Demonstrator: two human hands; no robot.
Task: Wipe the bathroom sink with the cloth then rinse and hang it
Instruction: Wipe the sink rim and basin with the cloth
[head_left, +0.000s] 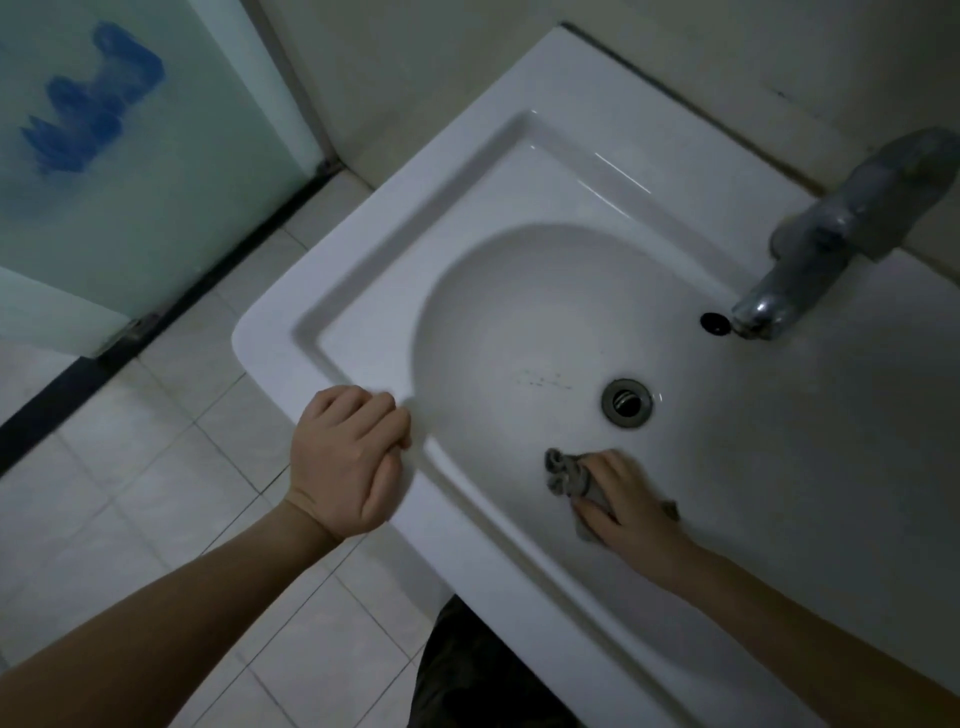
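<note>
A white bathroom sink (519, 171) fills the middle of the view, with a round metal drain (627, 402) at the bottom of its bowl. My right hand (628, 504) presses a small grey cloth (569, 475) flat against the near slope of the bowl, just below the drain. Part of the cloth bunches out past my fingertips; the rest is hidden under my palm. My left hand (345, 462) rests on the sink's front-left rim with its fingers curled over the edge, holding nothing else.
A grey metal faucet (831, 228) stands at the back right, its spout over the bowl beside a dark overflow hole (712, 322). A frosted glass door (130, 171) with a blue shape behind it stands at left. Pale floor tiles (156, 467) lie below.
</note>
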